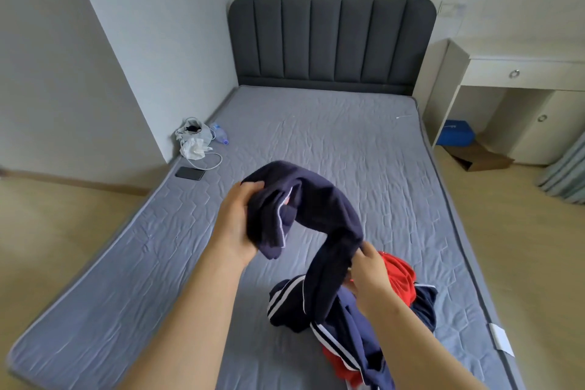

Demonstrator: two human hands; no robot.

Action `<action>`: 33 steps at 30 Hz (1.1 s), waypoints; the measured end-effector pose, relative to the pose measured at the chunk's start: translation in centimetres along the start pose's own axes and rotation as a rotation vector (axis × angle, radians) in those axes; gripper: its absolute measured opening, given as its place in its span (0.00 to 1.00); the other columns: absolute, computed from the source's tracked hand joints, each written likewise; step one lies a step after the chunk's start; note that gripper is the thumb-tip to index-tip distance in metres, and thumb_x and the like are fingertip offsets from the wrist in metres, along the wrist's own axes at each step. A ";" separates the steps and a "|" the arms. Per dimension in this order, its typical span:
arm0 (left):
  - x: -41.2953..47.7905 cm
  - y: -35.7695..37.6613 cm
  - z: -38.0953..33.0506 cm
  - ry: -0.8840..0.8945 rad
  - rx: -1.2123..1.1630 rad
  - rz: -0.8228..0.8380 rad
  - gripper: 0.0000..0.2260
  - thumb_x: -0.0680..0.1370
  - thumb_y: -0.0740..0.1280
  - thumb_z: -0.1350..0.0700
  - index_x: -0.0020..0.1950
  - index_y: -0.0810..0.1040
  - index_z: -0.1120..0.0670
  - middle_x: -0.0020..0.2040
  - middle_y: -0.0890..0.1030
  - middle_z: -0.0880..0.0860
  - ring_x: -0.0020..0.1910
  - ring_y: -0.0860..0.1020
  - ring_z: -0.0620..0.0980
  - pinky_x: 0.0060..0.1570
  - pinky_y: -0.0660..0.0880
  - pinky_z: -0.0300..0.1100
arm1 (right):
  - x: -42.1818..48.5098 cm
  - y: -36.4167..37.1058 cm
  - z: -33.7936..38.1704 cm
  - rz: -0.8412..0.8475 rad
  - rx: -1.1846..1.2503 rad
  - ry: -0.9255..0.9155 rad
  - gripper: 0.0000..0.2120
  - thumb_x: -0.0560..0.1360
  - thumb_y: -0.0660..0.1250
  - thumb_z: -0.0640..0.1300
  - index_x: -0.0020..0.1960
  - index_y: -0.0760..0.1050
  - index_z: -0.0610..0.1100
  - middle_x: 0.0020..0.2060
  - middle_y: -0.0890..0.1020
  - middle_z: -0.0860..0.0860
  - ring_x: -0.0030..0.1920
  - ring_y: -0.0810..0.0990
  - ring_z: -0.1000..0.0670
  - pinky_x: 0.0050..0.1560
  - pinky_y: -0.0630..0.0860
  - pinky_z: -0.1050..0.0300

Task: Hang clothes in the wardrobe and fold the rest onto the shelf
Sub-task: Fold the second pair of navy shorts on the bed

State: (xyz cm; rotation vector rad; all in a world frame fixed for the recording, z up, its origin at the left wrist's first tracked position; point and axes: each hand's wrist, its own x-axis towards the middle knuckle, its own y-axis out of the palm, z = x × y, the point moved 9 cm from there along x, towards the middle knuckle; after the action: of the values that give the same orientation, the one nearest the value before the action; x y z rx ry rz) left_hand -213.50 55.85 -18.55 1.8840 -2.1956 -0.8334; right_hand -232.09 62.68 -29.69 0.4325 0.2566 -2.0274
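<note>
A dark navy garment (319, 215) with thin white piping hangs in the air above the grey mattress (316, 142). My left hand (240, 222) grips one bunched end of it. My right hand (370, 275) pinches the other end lower down. Beneath my right hand lies a heap on the mattress: a navy piece with white stripes (291, 298) and a red garment (397, 272). More red cloth (338, 364) shows at the bottom edge. No wardrobe or shelf is in view.
A black phone (190, 173), white cable (205, 165), crumpled white bag (193, 139) and plastic bottle (220, 133) lie at the mattress's left edge. A dark padded headboard (332, 41) stands behind. A cream desk (512, 73) stands at the right, with a blue box (456, 133) under it.
</note>
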 end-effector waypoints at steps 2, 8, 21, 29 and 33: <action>0.9 -3.3 0.8 0.064 0.259 -0.233 0.04 0.76 0.61 0.62 0.47 0.74 0.61 0.36 0.75 0.58 0.30 0.74 0.53 0.32 0.73 0.40 | 0.1 -0.5 1.3 -0.018 0.140 0.003 0.07 0.78 0.55 0.37 0.44 0.70 0.41 0.34 0.71 0.44 0.35 0.71 0.47 0.33 0.68 0.55; 1.7 -3.3 7.6 -0.055 0.849 -0.008 0.34 0.71 0.68 0.66 0.71 0.59 0.45 0.63 0.69 0.46 0.58 0.72 0.48 0.52 0.72 0.42 | -1.2 0.6 8.2 0.072 0.516 -0.099 0.08 0.79 0.59 0.41 0.44 0.74 0.47 0.27 0.77 0.51 0.26 0.77 0.55 0.24 0.72 0.63; 1.7 0.0 7.3 -0.049 0.237 -0.235 0.08 0.77 0.67 0.57 0.54 0.77 0.58 0.46 0.80 0.58 0.46 0.78 0.55 0.42 0.75 0.46 | -2.3 1.3 9.7 0.295 0.256 -0.226 0.12 0.76 0.63 0.39 0.53 0.72 0.55 0.48 0.82 0.53 0.48 0.80 0.53 0.46 0.73 0.58; 2.1 1.3 3.8 -0.114 -0.172 -0.138 0.09 0.78 0.63 0.50 0.50 0.77 0.55 0.42 0.82 0.51 0.41 0.80 0.46 0.37 0.75 0.40 | -3.0 2.8 3.1 0.474 -0.138 -0.124 0.18 0.72 0.70 0.37 0.59 0.70 0.46 0.51 0.81 0.50 0.50 0.80 0.54 0.46 0.78 0.67; 2.5 1.1 3.4 -0.113 -0.274 -0.109 0.11 0.79 0.61 0.50 0.50 0.79 0.56 0.46 0.83 0.54 0.43 0.81 0.49 0.36 0.77 0.41 | -1.2 1.8 2.1 0.211 -0.312 -0.046 0.03 0.76 0.65 0.40 0.43 0.76 0.46 0.32 0.80 0.52 0.36 0.79 0.51 0.34 0.74 0.65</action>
State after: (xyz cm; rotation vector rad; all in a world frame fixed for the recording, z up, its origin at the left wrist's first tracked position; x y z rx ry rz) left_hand -216.53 54.66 -21.50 1.8738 -1.9307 -1.2186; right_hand -230.42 62.05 -27.31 0.2076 0.4716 -1.7515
